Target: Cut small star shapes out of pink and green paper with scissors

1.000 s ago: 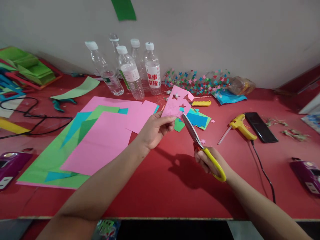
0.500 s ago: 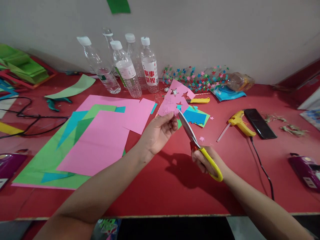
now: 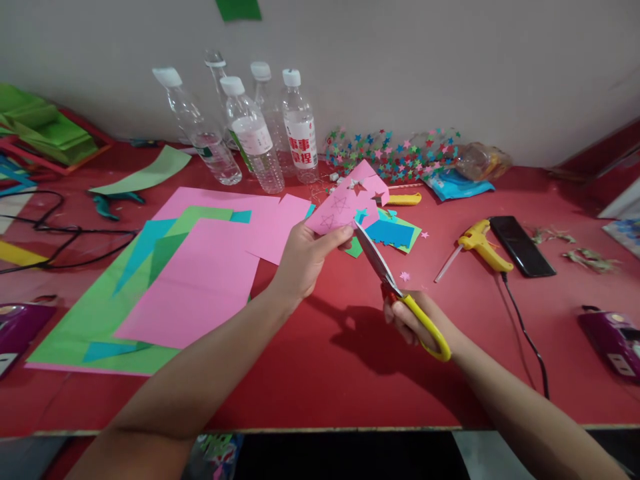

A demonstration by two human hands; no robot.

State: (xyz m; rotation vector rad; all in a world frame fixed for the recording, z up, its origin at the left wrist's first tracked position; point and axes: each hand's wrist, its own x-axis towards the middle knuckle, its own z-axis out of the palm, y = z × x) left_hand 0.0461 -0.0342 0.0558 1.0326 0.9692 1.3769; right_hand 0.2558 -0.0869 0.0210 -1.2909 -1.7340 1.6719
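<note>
Pinched between the thumb and fingers of my left hand (image 3: 307, 260) is a piece of pink paper (image 3: 345, 200), with drawn stars on its left part and star-shaped holes on its right. My right hand (image 3: 415, 317) grips a pair of scissors (image 3: 383, 267) with yellow and red handles. The blades point up and away from me, their tips at the lower edge of the pink paper close to my left thumb. A small pink star (image 3: 405, 276) lies on the red table (image 3: 320, 373) beyond my right hand. Blue paper scraps (image 3: 393, 233) lie behind the scissors.
Pink, green and blue sheets (image 3: 190, 287) are stacked at left. Several plastic bottles (image 3: 300, 133) stand at the back, beside a bottle covered in stars (image 3: 390, 157) lying down. A yellow glue gun (image 3: 483, 247), its cord and a phone (image 3: 523, 245) lie at right.
My left hand has turned the pink paper, so its drawn stars now show more fully and the sheet sits flatter toward me. The scissors have stayed almost in place.
</note>
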